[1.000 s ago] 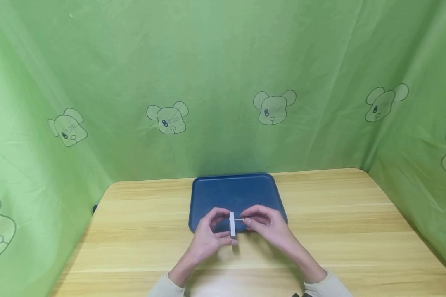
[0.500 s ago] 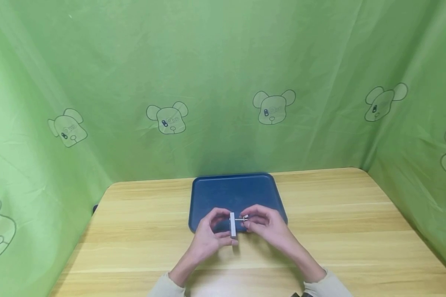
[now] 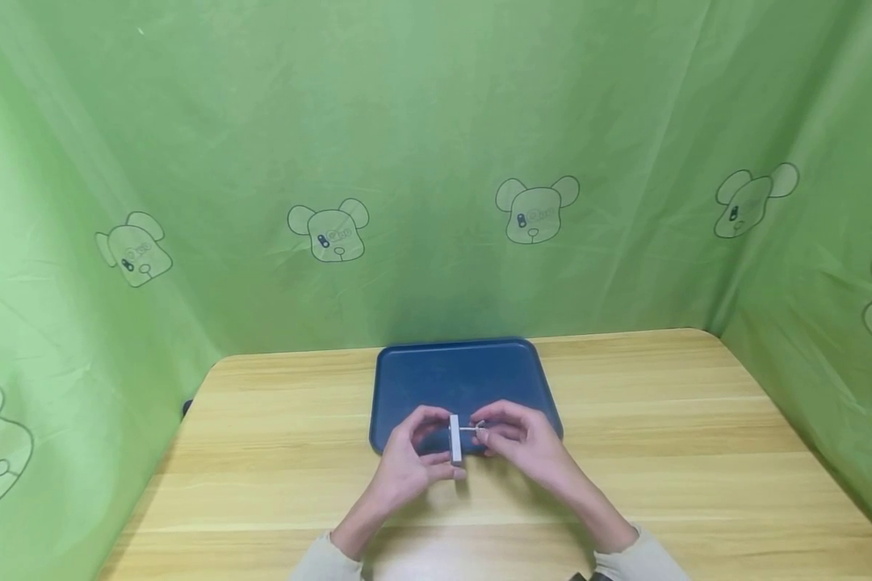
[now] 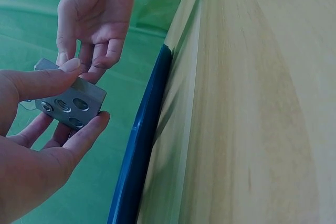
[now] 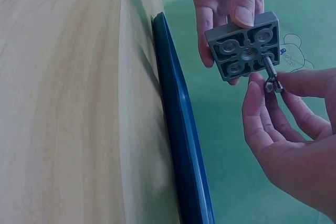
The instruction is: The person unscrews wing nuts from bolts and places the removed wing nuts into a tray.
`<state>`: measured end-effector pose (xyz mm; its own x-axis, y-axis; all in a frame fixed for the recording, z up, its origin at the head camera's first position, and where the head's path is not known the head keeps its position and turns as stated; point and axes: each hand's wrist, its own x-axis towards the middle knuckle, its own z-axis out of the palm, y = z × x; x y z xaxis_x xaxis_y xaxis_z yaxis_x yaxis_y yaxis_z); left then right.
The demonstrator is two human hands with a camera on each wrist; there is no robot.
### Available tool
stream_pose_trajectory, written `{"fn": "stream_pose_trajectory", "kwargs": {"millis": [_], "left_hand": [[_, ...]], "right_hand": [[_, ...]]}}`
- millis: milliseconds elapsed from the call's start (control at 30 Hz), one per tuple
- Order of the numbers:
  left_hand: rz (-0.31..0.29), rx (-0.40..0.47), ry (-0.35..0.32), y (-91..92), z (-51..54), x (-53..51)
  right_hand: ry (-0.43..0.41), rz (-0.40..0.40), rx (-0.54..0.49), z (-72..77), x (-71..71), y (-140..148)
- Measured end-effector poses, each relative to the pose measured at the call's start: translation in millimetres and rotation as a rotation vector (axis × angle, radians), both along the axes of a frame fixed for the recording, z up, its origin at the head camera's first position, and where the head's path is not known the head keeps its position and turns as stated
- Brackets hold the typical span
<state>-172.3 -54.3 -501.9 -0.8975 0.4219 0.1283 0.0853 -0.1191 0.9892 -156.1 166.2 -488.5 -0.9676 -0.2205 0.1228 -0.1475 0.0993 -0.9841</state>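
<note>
A square grey block stands on edge in my left hand, above the near part of the blue tray. In the left wrist view the thumb and fingers of my left hand grip the block, whose face has several round holes. The right wrist view shows its ribbed other face, with a threaded bolt sticking out near one corner. At the bolt's outer end is a small metal wing-shaped piece, pinched by fingertips of my right hand.
The blue tray lies at the table's back edge, below both hands. Around it is the light wood table. A green curtain with bear-head drawings hangs behind and at both sides.
The wing-shaped piece shows at a different angle between my right fingertips, which have shifted slightly. My left hand and the block have hardly moved.
</note>
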Motion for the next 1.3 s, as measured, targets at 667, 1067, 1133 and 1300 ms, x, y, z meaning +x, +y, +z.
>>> {"fn": "stream_pose_trajectory", "kwargs": {"millis": [667,1067,1133,1300], "left_hand": [[-0.007,0.003,0.013,1.1,-1.4,0.0],[-0.001,-0.010,0.010,-0.1,-0.6,-0.2],[0.001,-0.015,0.011,-0.2,-0.7,-0.1],[0.000,-0.011,0.013,-0.3,0.1,0.3]], "right_hand": [[-0.007,-0.030,0.007,3.2,0.1,0.0],[-0.016,-0.027,-0.055,5.2,0.7,-0.7],[-0.015,-0.026,-0.053,5.5,0.9,-0.7],[-0.006,-0.028,-0.028,5.5,1.1,-0.1]]}}
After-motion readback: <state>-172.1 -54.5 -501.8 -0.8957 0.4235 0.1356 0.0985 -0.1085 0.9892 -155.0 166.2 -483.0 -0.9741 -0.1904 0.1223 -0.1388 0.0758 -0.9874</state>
